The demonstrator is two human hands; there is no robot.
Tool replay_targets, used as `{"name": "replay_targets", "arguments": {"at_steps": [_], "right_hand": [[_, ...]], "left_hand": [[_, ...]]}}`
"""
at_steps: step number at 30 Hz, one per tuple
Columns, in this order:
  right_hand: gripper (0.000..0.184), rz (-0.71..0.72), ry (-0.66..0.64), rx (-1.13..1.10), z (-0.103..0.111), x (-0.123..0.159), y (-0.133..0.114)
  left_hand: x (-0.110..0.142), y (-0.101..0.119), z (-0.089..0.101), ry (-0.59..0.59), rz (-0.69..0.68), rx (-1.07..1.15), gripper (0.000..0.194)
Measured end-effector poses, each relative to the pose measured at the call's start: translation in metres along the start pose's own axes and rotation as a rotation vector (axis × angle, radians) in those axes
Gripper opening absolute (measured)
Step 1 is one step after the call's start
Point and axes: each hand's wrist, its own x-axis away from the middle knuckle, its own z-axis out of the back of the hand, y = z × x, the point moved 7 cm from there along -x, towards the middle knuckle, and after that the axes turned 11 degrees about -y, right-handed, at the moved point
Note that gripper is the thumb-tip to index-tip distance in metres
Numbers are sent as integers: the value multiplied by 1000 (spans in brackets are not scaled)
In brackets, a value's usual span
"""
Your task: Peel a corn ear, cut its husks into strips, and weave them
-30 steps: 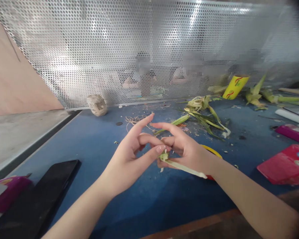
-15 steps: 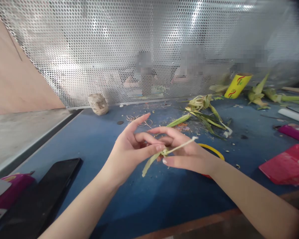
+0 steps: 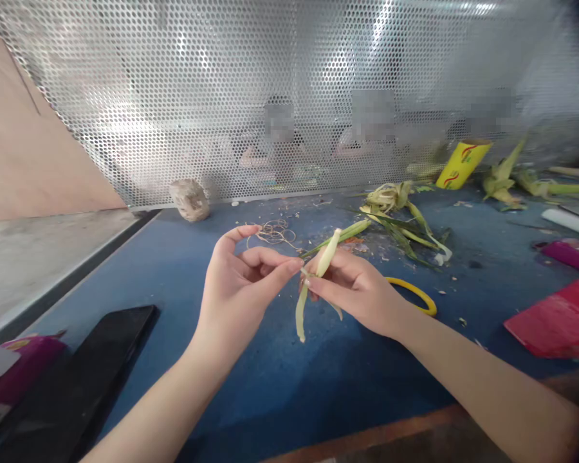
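Pale green strips of corn husk (image 3: 327, 254) meet in a small knot or fold between my two hands over the blue table. One end points upward above the right fingers, and another hangs below. My right hand (image 3: 359, 288) is closed round the strips, thumb against forefinger. With thumb and forefinger, my left hand (image 3: 244, 283) pinches a thin end at the fold; its other fingers are bent. Beyond the hands lies a heap of husk leaves (image 3: 390, 198) with a green stalk. A tangle of thin string (image 3: 276, 233) is just past my left fingers.
A yellow-handled tool (image 3: 417, 292) lies partly behind my right wrist. A black phone (image 3: 96, 366) is at the left, a red packet (image 3: 550, 321) at the right. A yellow tube (image 3: 462, 166) and a whitish roll (image 3: 190, 200) stand by the perforated metal screen (image 3: 197, 96).
The husk piece has turned: a wider end now points up and a strip hangs down. My left hand has shifted slightly left, pinching a thin end, and my right fingers have closed more.
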Motion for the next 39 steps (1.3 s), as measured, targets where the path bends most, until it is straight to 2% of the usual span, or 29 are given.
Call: {"name": "replay_targets", "arguments": {"at_steps": [5,12,16,20,23,26,33,39], "right_hand": [[13,-72,-119,-64,-7,-1,3],[12,-45,-144,-97,-8,-2,4],[7,16,-75,-17,-1,-3,-4],[6,56,25,34,8,-3,-9],[7,52,126,-6,16,0,-8],[8,49,150,-48,18,1,-5],[13,19,133,-289,14,-2,13],[13,13,126,-507,10,-6,9]], "left_hand": [[0,-3,-7,-73,27,26,52],[1,0,1,20,-21,32,47],[3,3,1,57,-71,21,49],[0,-9,-6,-12,50,46,50],[-1,-18,-14,-143,162,16,47],[1,-17,-20,-249,177,-23,48],[4,-15,-23,-262,187,-18,55],[7,-16,-27,-278,189,6,59]]}}
